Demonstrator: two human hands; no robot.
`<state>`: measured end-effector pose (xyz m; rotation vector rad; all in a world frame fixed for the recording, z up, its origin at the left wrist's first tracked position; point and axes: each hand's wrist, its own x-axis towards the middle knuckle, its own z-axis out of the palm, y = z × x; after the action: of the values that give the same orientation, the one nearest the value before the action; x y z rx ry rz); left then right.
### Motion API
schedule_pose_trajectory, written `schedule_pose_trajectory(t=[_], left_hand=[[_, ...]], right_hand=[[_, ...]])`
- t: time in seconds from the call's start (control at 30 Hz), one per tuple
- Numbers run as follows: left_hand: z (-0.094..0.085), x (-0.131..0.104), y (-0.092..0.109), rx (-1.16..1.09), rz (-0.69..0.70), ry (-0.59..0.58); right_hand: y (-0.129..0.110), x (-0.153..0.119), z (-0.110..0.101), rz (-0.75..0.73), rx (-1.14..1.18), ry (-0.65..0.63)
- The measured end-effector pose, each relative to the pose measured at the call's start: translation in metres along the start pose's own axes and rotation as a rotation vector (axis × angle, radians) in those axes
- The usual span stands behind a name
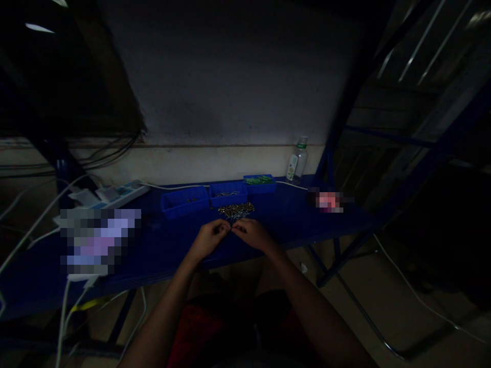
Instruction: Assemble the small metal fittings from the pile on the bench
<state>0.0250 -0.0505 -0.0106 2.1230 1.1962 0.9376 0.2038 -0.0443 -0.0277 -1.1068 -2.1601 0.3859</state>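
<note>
My left hand (pixel 210 238) and my right hand (pixel 250 233) meet near the front edge of the blue table (pixel 161 253). The fingers of both are pinched, with the fingertips almost touching. Whatever lies between them is too small and dark to make out. Just beyond the fingertips is a pile of small brass-coloured parts (pixel 238 208), with thin silver pin-like pieces (pixel 238 216) along its near side.
Behind the pile stand a blue bin (pixel 184 208) with a few small pieces, a second bin (pixel 229 200) with silver pieces, and a third bin (pixel 253 190) with green items. A clear bottle (pixel 298 166) stands back right. A power strip (pixel 126 193) with white cables lies left.
</note>
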Motion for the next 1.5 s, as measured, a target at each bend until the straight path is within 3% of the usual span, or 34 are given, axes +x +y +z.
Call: schedule_pose_trajectory(t=[0.33,0.6,0.9,1.2,1.5], left_hand=[[0.000,-0.002,-0.001,0.006,-0.044,0.125],[0.000,0.001,-0.006,0.041,-0.010,0.068],[0.001,0.001,-0.009,0.106,0.040,0.014],[-0.001,-0.001,-0.005,0.111,-0.055,0.055],[-0.001,-0.001,-0.005,0.072,-0.006,0.070]], right_hand=[[0.000,-0.001,0.001,0.006,0.041,0.030],[0.001,0.000,0.002,0.058,0.071,0.088],[0.003,0.000,0.002,-0.001,0.071,0.055],[0.004,0.001,0.004,0.036,0.066,0.083],[0.004,0.000,0.003,-0.004,0.031,0.062]])
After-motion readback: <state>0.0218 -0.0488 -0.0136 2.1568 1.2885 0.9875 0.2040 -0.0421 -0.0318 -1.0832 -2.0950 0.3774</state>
